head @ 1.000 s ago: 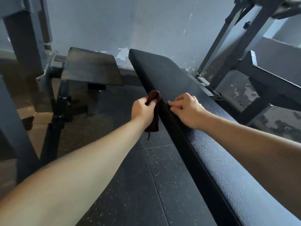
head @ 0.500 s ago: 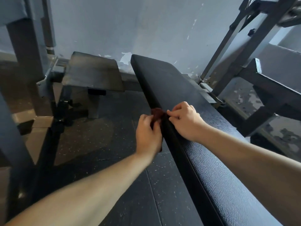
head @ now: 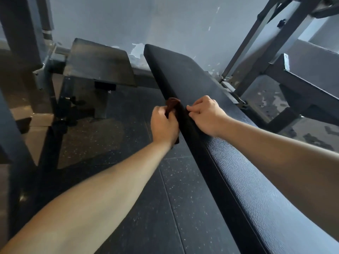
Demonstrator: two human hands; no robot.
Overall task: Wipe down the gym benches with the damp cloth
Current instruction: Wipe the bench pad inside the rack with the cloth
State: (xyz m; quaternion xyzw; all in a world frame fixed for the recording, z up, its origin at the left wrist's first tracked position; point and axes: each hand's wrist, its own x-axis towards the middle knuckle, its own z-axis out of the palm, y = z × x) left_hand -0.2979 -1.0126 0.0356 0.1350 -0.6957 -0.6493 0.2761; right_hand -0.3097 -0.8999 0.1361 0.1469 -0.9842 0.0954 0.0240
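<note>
Cloth (head: pixel 172 104) looks soft, limp, light; my left hand (head: pixel 164 125) grip wads it against bench (head: pixel 192 76) side, right hand (head: pixel 207 116) curled empty on top.

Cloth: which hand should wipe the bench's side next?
Left. The left hand grips the dark red cloth against the side of the bench; the right hand rests curled on its top with no cloth.
</note>
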